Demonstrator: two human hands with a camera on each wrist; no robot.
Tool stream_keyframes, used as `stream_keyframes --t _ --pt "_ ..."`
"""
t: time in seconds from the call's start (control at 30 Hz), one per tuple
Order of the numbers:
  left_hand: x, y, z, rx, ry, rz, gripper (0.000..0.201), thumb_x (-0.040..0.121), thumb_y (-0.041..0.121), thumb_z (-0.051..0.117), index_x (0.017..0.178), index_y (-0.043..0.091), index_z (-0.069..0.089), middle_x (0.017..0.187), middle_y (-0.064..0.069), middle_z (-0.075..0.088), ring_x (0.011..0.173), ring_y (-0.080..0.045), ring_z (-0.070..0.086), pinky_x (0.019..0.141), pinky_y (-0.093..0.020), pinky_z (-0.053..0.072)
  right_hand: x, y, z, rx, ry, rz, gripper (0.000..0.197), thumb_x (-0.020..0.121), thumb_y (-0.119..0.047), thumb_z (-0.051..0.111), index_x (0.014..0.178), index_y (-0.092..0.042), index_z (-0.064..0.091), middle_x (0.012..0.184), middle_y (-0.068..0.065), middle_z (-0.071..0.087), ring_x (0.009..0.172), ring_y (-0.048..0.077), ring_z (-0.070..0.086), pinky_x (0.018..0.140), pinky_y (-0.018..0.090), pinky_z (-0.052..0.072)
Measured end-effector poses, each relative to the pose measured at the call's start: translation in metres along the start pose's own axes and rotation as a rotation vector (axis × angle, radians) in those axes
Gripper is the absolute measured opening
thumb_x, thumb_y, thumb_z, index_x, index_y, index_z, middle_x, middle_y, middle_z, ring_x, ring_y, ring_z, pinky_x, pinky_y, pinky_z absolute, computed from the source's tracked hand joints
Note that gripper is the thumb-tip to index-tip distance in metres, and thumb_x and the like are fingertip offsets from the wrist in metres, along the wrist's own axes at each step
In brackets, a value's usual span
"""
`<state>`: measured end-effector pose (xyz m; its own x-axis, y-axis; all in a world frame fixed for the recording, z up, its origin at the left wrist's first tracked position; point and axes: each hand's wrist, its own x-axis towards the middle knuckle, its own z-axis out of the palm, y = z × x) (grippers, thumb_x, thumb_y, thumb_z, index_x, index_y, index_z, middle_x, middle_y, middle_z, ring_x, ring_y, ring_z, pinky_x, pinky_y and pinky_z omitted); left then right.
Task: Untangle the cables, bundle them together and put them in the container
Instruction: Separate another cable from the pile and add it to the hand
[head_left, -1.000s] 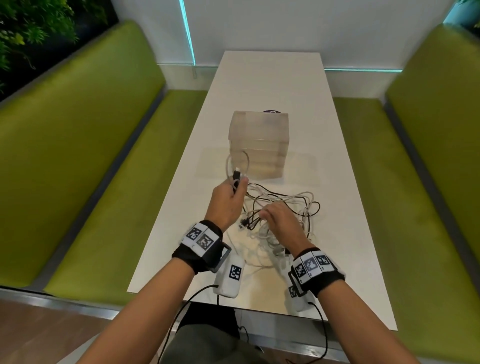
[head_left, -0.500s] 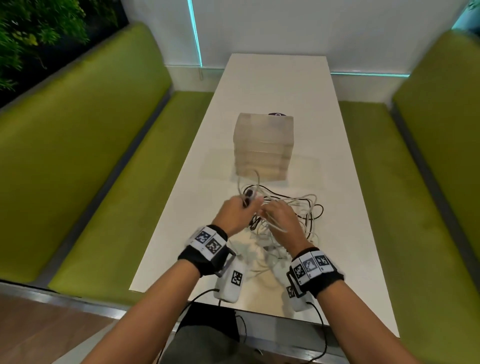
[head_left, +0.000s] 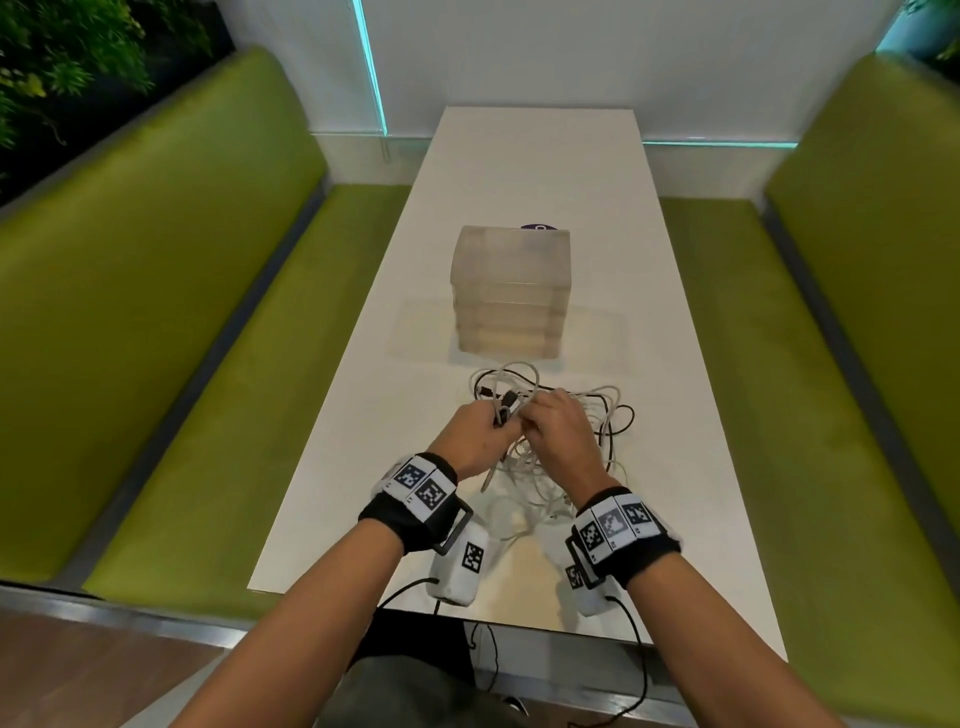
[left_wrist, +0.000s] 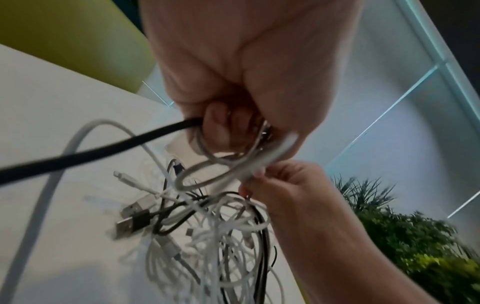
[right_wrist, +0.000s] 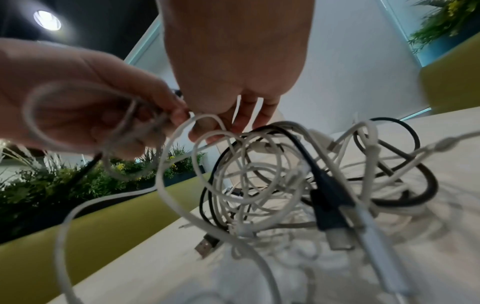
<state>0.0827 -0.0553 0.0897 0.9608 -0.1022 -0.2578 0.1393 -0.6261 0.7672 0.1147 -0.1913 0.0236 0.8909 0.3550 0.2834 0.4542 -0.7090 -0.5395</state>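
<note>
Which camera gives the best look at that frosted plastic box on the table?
The head view. The frosted translucent plastic box stands whole on the white table, beyond the tangled white and black cables. The left wrist view shows only a pale sliver that may be it; the right wrist view shows none.

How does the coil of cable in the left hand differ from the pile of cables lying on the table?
The grey coil is a few neat loops of one cable, gripped by the left hand above the table. The cable pile is a loose knot of many white and black cables, resting on the table. The right hand pinches a strand between them.
</note>
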Motion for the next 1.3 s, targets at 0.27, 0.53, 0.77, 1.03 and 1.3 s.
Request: stream_keyframes --t 0.27,0.53,0.77,1.03,1.3 --pt "-0.017 0.014 -0.031 -0.299 0.198 0.045 0.021 0.094 0.019 0.052 0.074 0.010 0.048 0.054 0.005 0.033 0.044 -0.009 0.029 0.047 -0.026 0.027 0.002 0.018 0.007 -0.100 -0.017 0.031 0.018 0.091 -0.030 0.059 0.095 -0.017 0.070 0.093 -0.002 0.064 0.091 0.021 0.051 0.078 0.036 0.038" --pt "-0.024 0.020 -0.085 -0.397 0.414 0.008 0.026 0.092 0.020 0.053 0.066 0.016 0.047 0.059 0.000 0.038 0.050 -0.014 0.034 0.050 -0.026 0.032 -0.005 0.039 0.009 -0.146 -0.047 0.109 0.024 0.091 -0.030 0.056 0.092 -0.012 0.073 0.092 0.005 0.063 0.092 0.031 0.053 0.076 0.044 0.043" --pt "-0.006 -0.002 -0.024 0.028 0.106 -0.041 0.050 0.089 0.057 0.051 0.065 0.015 0.042 0.054 0.002 0.042 0.048 -0.017 0.040 0.052 -0.030 0.033 0.002 0.010 0.005 -0.096 -0.010 -0.024 0.035 0.093 -0.032 0.042 0.100 -0.011 0.069 0.092 0.004 0.061 0.090 0.027 0.049 0.077 0.037 0.036" --pt "0.003 -0.005 -0.001 -0.630 0.009 -0.272 0.029 0.091 0.028 0.060 0.070 0.012 0.047 0.053 0.002 0.028 0.040 -0.012 0.022 0.039 -0.021 0.021 0.002 0.009 0.002 -0.049 0.105 -0.081 0.039 0.090 -0.033 0.038 0.100 -0.012 0.070 0.088 0.002 0.061 0.087 0.016 0.039 0.074 0.031 0.030" --pt "0.000 -0.009 -0.027 -0.552 0.370 -0.226 0.032 0.093 0.015 0.051 0.064 0.017 0.038 0.055 0.000 0.030 0.048 -0.016 0.027 0.049 -0.028 0.023 -0.006 0.007 0.006 -0.153 -0.090 0.050 0.048 0.092 -0.022 0.053 0.138 -0.028 0.039 0.112 -0.001 0.056 0.103 0.020 0.048 0.088 0.034 0.039"
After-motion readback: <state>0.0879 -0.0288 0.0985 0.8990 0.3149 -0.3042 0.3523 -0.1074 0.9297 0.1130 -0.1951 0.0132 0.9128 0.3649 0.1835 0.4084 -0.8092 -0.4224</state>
